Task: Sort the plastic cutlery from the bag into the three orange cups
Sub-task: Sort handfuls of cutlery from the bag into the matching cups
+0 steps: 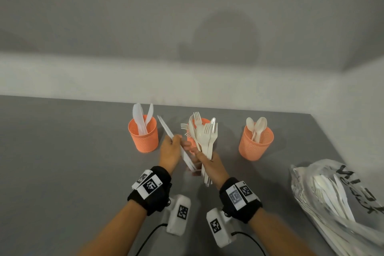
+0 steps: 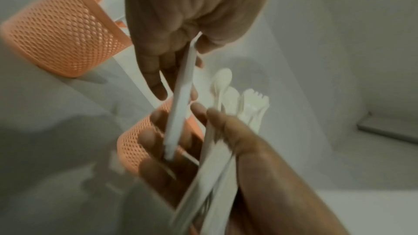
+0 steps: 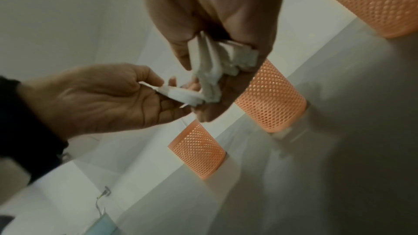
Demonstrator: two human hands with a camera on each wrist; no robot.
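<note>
Now the left hand [image 1: 170, 147] pinches a knife [image 1: 166, 128] free while the right hand [image 1: 208, 165] clutches the bundle [image 1: 204, 137], which could spill if that grip loosens.

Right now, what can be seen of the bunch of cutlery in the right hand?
The bunch is white plastic cutlery, mostly forks with a spoon among them, heads up and fanned, handles down. The right hand grips the handles, whose ends stick out below it. It is held above the table in front of the middle cup. The left hand holds one long white piece whose lower end reaches the bunch.
</note>
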